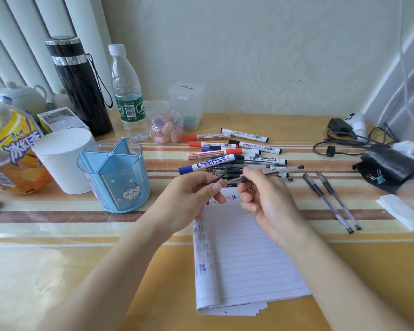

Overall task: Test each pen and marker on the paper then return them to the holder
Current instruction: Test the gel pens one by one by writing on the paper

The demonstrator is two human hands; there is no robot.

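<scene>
Right hand curled round a clear pen, up above the top of the paper, with the pen's back end pointing right. Left hand pinching a small dark bit with thumb and fingers, just beside the pen's front end. Too small to name. Pen tip hidden between the two hands.

Just behind the hands, a heap of markers and pens on the table: red caps, blue caps, black caps, all lying down. Near side of the heap covered by the hands. To the right, two more pens lying side by side, apart from the heap. To the left of the hands, a blue holder standing, near the paper but not touching it. Close beside the holder, a white roll. Further back, a black flask, a water bottle, a little jar of coloured bits and a clear box by the wall. At the far right, black cables, a black pouch with a blue clip at its edge, and a folded tissue.

Top of the paper covered by both hands. Small marks down its left edge, too blurry to read. Big orange drink bottle cut off at the left edge. White teapot half hidden behind it.
</scene>
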